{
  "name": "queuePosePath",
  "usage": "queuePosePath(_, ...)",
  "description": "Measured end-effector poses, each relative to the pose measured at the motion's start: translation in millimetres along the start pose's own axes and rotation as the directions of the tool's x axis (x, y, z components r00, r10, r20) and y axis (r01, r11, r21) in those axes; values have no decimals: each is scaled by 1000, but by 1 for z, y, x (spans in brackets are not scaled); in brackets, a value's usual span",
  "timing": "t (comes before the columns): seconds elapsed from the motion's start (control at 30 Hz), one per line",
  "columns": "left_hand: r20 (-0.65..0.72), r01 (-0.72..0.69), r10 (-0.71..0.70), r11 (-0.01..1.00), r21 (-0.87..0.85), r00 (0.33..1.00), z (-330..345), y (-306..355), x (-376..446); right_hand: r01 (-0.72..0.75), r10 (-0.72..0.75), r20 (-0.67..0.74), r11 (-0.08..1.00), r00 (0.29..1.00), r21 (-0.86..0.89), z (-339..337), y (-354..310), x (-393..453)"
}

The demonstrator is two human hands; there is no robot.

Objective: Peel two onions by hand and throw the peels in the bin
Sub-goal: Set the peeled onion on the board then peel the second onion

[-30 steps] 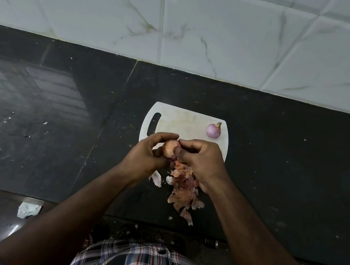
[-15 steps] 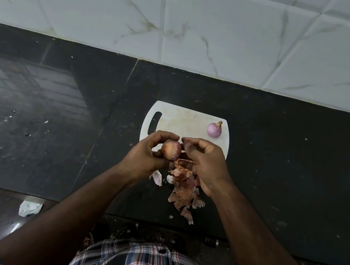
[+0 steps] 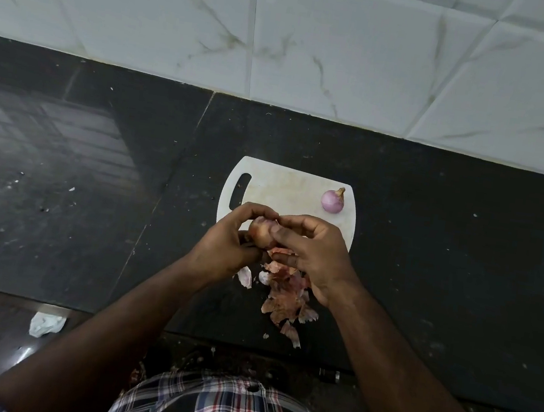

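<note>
Fig.: left hand (image 3: pixel 227 245) grips onion 2 (image 3: pixel 261 233) over the near edge of the cutting board (image 3: pixel 283 190); right hand (image 3: pixel 313 249), pinching skin 0.5 s ago, is back on the bulb w/ fingers curled. Peels (image 3: pixel 283 293) lie near-side of board on the surface; peeled onion 1 (image 3: pixel 332 200) at far-right corner. Peeling unfinished, approx.

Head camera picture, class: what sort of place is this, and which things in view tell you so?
Most likely a home kitchen: a dark stone counter against a tiled wall, with a white cutting board holding an onion.
</note>
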State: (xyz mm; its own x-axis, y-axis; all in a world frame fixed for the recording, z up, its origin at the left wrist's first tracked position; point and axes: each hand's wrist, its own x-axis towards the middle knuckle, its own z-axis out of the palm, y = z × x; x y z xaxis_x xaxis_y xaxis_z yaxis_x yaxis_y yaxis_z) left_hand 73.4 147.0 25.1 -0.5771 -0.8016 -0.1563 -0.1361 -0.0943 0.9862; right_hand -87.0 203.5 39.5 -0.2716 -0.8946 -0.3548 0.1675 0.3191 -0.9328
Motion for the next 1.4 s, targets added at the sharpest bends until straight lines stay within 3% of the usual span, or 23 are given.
queuePosePath(0.2, -4, -25, 26, 995, 97, 1000, 2, -4, 1, 17, -18, -22, 999, 1000, -44, 0, 0, 1)
queuePosePath(0.37, -33, -57, 65, 976, 210, 997, 2, -11, 2, 45, -42, 61, 998, 997, -54, 0, -2, -3)
queuePosePath(0.6, -16, -49, 53, 981, 190, 998, 2, -7, -1, 62, -56, 66, 994, 996, -93, -4, 0, 1)
queuePosePath(0.73, -1, -37, 37, 991, 128, 999, 1, -8, -1, 45, -43, 41, 998, 998, -50, -4, 2, 2)
queuePosePath(0.93, 37, 42, -43, 999, 18, 998, 3, -5, -2, 75, -83, -57, 988, 995, -132, -5, 10, 7)
queuePosePath(1.03, 33, 77, -75, 995, -64, 997, 4, -9, 0, 111, -140, -105, 964, 985, -242, -3, 14, 7)
queuePosePath(1.13, 63, 137, -123, 946, -294, 990, 5, -16, 0, 147, -233, -151, 888, 961, -436, -4, 19, 10)
queuePosePath(1.23, 111, 184, -149, 868, -461, 983, 3, -16, 1, 145, -255, -119, 809, 960, -569, -9, 22, 9)
queuePosePath(1.4, 93, 217, -198, 824, -523, 976, -2, -16, 3, 147, -192, -33, 839, 981, -524, -18, 16, 6)
